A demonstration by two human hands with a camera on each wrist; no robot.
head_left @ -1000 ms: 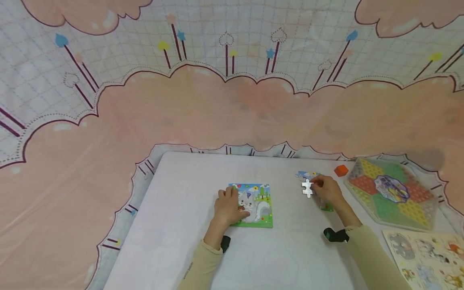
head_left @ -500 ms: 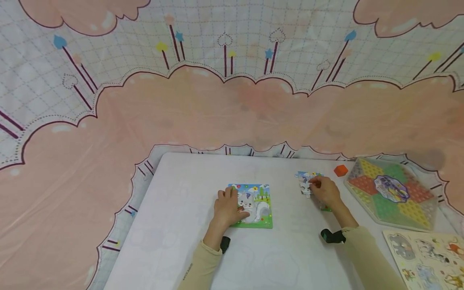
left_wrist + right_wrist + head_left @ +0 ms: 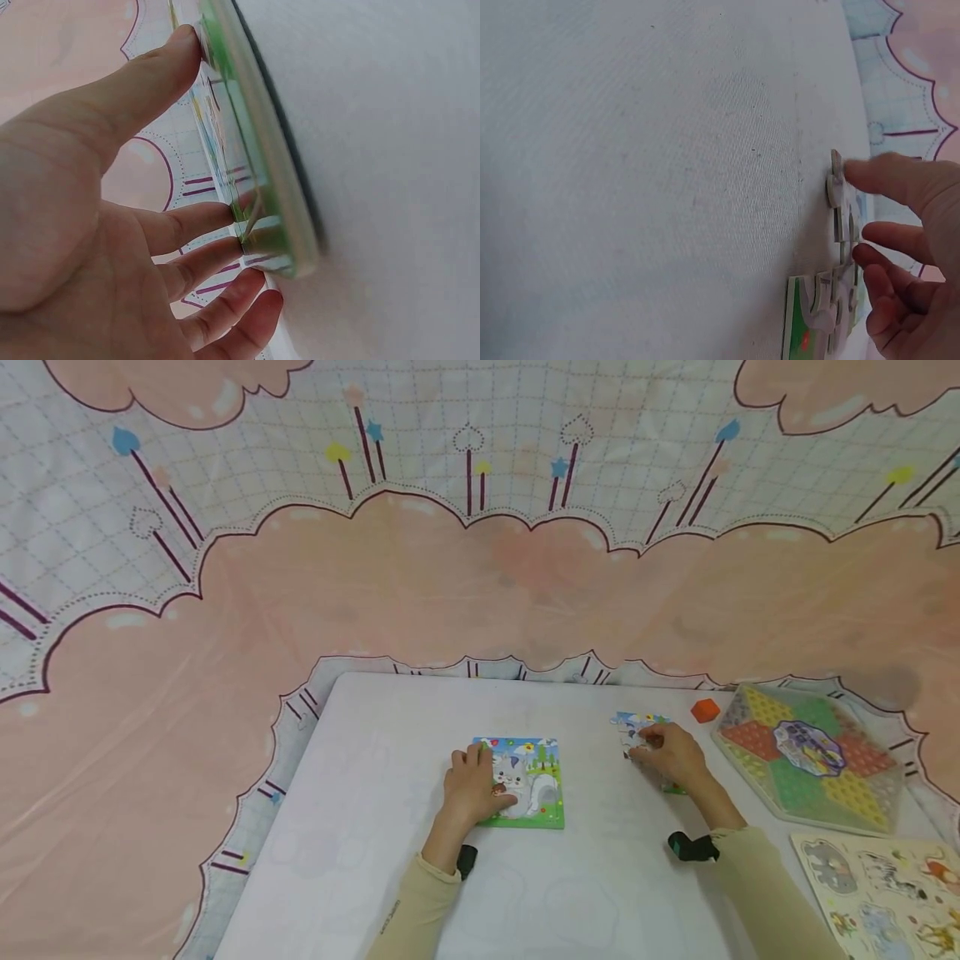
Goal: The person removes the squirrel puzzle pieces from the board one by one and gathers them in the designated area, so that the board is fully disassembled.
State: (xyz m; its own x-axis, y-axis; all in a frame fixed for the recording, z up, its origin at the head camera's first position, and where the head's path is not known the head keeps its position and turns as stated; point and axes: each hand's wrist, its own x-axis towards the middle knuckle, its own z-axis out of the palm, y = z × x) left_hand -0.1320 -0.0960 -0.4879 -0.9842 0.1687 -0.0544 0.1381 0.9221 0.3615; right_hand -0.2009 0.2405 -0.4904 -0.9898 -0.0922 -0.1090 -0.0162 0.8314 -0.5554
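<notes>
A squirrel picture puzzle (image 3: 528, 789) in a square board lies at the middle of the table. My left hand (image 3: 468, 787) rests on its left side. In the left wrist view the thumb (image 3: 161, 71) and fingertips touch its face, extended and spread. To the right lies a partly joined jigsaw (image 3: 637, 724), largely covered by my right hand (image 3: 675, 756). The right wrist view shows the right thumb (image 3: 889, 178) touching a grey jigsaw piece (image 3: 835, 184) at the jigsaw's end. The other fingertips touch or hover at the joined pieces; contact is unclear.
An orange block (image 3: 705, 711) stands behind the right hand. A clear-lidded box of coloured pieces (image 3: 810, 760) is at the back right. A wooden animal board (image 3: 885, 893) lies at the front right. A patterned cloth (image 3: 480, 593) hangs behind the white table (image 3: 397, 727).
The right hand has lowered a jigsaw piece onto the jigsaw's near left part. Its thumb has since moved apart from the index finger, toward the piece's near end. The left hand stays put.
</notes>
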